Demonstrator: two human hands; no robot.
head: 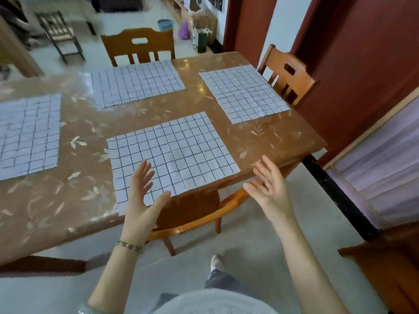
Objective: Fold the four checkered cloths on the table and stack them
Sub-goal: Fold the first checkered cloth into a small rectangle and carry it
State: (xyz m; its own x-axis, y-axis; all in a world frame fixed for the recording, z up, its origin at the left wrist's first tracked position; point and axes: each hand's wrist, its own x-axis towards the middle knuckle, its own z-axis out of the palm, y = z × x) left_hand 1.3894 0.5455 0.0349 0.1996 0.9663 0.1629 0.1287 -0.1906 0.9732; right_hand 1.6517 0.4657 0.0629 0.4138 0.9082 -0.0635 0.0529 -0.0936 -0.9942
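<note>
Several white cloths with dark checks lie flat and unfolded on the brown table (74,200). The nearest cloth (174,152) lies at the front edge. A second cloth (243,92) is at the far right, a third cloth (136,83) at the far middle, a fourth cloth (28,134) at the left. My left hand (141,196) hovers open over the near cloth's front left corner, holding nothing. My right hand (269,186) is open and held off the table's front edge, just right of that cloth.
A wooden chair (192,214) is tucked under the table in front of me. Other chairs stand at the far side (138,47) and the right end (288,75). A red-brown door (362,64) and a dark post (335,191) are at the right.
</note>
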